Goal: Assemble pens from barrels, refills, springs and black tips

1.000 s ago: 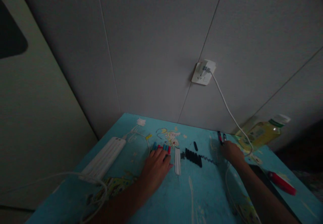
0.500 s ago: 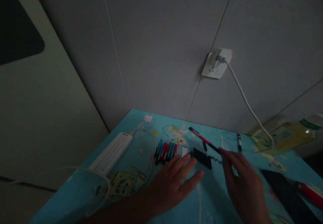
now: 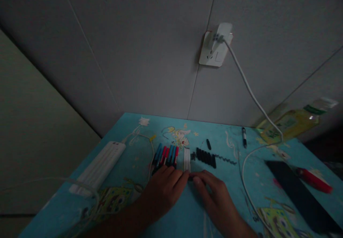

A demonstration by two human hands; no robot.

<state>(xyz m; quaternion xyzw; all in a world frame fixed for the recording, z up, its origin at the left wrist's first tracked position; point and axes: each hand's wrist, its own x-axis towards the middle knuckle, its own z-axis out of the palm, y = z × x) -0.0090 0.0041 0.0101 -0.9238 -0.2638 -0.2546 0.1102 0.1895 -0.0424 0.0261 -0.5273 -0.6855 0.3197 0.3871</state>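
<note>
At the near end of the white rods [image 3: 187, 159] on the desk [image 3: 166, 227], a slim dark item [image 3: 190, 178] is shown where the two hands meet. By the right hand [image 3: 215, 193] it is pinched between thumb and forefinger; whether the left hand [image 3: 167, 186] is closed on it cannot be told. Most of the item is covered. It is judged light, stiff and smooth, apt to roll, and best taken at mid-length under gentle pressure. Red and blue pens [image 3: 166, 155] and black pieces [image 3: 205, 157] are laid on either side.
</note>
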